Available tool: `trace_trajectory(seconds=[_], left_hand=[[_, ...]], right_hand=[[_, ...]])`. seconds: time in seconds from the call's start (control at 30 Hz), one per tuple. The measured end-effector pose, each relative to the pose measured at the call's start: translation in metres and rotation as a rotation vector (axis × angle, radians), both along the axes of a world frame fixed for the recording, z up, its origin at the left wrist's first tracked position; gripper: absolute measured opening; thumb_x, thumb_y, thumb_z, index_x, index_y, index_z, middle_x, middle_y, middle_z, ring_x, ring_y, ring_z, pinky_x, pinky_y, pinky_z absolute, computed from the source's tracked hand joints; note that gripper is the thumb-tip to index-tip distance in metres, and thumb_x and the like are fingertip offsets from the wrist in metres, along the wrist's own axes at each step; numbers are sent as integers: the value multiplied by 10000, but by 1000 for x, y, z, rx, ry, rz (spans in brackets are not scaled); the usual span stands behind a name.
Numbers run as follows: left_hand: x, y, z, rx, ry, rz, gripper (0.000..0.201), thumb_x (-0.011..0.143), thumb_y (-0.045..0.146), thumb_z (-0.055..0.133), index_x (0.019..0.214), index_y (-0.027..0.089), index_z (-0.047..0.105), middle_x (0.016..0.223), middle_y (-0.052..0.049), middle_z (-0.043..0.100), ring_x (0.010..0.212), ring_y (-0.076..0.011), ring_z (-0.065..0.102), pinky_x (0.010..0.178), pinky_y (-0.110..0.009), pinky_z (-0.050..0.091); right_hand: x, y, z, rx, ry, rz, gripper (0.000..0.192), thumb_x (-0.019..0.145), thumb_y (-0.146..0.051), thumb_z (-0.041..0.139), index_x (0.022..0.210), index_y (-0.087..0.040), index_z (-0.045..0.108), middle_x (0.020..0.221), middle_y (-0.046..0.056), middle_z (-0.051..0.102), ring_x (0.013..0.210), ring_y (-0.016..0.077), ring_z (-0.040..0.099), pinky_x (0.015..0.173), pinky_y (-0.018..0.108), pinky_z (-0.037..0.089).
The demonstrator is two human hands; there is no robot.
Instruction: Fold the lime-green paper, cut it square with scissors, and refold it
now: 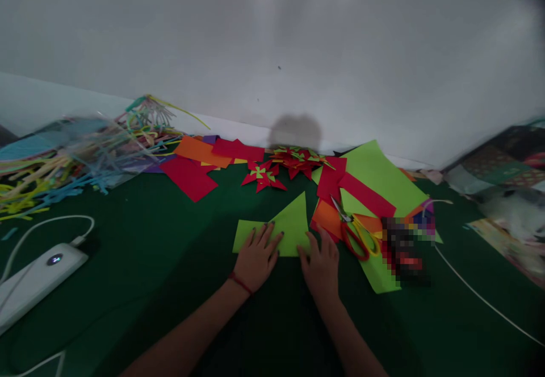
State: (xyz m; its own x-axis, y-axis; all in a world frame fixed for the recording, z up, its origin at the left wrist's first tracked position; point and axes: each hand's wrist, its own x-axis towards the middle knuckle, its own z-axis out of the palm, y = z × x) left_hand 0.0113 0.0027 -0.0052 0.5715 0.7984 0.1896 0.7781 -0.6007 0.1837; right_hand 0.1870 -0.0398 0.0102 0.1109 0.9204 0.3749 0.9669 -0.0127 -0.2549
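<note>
A light green sheet of paper (pixel 293 226) lies on the dark green table in front of me, one part folded so that a pointed corner rises at its far right. My left hand (pixel 256 256) presses flat on its left half, fingers spread, a red band round the wrist. At the paper's right edge rests my right hand (pixel 320 256), fingers apart and slightly bent, fingertips touching the sheet. Just right of that hand lie scissors (pixel 360 242) with red and yellow handles, on orange and green paper pieces.
Red-and-green paper stars (pixel 263 176) lie near the wall, beside red sheets (pixel 189 177) and a large green sheet (pixel 377 175). Colourful pipe cleaners (pixel 140 133) are heaped at left. A white power bank (pixel 42 277) with a cable sits front left. Plastic bags (pixel 511 206) stand at right.
</note>
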Motion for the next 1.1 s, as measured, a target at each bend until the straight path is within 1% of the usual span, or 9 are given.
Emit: trace_trajectory(seconds=[0.1, 0.17, 0.27, 0.43, 0.6, 0.77, 0.9, 1.03, 1.1], left_hand=[[-1, 0, -1, -4, 18, -8, 445, 918, 343, 329, 1356, 268, 333, 1462, -70, 276, 1336, -244, 241, 1054, -493, 224], [-1, 1, -2, -6, 33, -23, 440, 916, 338, 328, 1346, 249, 349, 1458, -80, 283, 1336, -246, 239, 1055, -504, 212], [-1, 1, -3, -14, 44, -32, 433, 914, 330, 323, 1329, 215, 375, 1456, -86, 285, 1334, -245, 243, 1060, -500, 204], [-3, 2, -1, -29, 37, -25, 446, 920, 346, 306, 1342, 210, 358, 1456, -80, 287, 1330, -241, 253, 1062, -493, 206], [-4, 3, -1, -45, 51, -42, 456, 929, 360, 282, 1357, 213, 337, 1459, -77, 281, 1332, -234, 249, 1063, -473, 214], [-5, 3, 0, -17, 79, 0, 466, 926, 370, 272, 1368, 231, 323, 1476, -58, 241, 1345, -215, 219, 1075, -455, 196], [-29, 9, -1, -4, 136, 123, 497, 920, 331, 267, 1388, 167, 291, 1471, -94, 239, 1340, -224, 234, 1069, -461, 202], [-67, 14, -2, 35, 173, 191, 474, 921, 324, 259, 1381, 223, 310, 1471, -91, 242, 1338, -245, 239, 1054, -517, 183], [-76, 14, 2, 59, 179, 241, 476, 920, 318, 260, 1373, 191, 331, 1460, -118, 261, 1334, -260, 246, 1052, -533, 166]], right_hand=[[-25, 11, 5, -27, -35, 107, 427, 896, -317, 389, 1308, -206, 396, 1472, 114, 201, 1353, 315, 125, 1050, 530, 193], [-39, 21, 5, -65, -44, 141, 452, 914, -307, 345, 1358, -224, 337, 1498, 90, 138, 1367, 299, 70, 1067, 535, 148], [-47, 31, -3, -122, -39, 159, 465, 932, -302, 285, 1395, -273, 264, 1507, 47, 113, 1373, 275, 36, 1071, 541, 129], [-40, 33, -18, -184, -35, 127, 515, 919, -449, 281, 1405, -285, 235, 1505, 38, 129, 1372, 275, 7, 1069, 534, 136], [-40, 32, -17, -201, -69, 101, 528, 916, -482, 250, 1412, -310, 191, 1510, 24, 99, 1372, 276, -6, 1067, 546, 93], [-42, 32, -16, -262, -112, 60, 545, 912, -517, 201, 1417, -319, 145, 1515, 8, 26, 1370, 274, -37, 1068, 539, 48], [-41, 31, -15, -306, -108, 50, 579, 897, -558, 167, 1420, -320, 103, 1513, -3, -29, 1368, 253, -60, 1083, 502, 16], [-41, 31, -12, -353, -80, 59, 585, 888, -579, 141, 1417, -340, 71, 1508, -25, -78, 1361, 242, -97, 1085, 493, -4], [-41, 31, -11, -374, -68, 62, 589, 884, -588, 134, 1416, -344, 72, 1505, -23, -97, 1358, 242, -106, 1084, 491, -15]])
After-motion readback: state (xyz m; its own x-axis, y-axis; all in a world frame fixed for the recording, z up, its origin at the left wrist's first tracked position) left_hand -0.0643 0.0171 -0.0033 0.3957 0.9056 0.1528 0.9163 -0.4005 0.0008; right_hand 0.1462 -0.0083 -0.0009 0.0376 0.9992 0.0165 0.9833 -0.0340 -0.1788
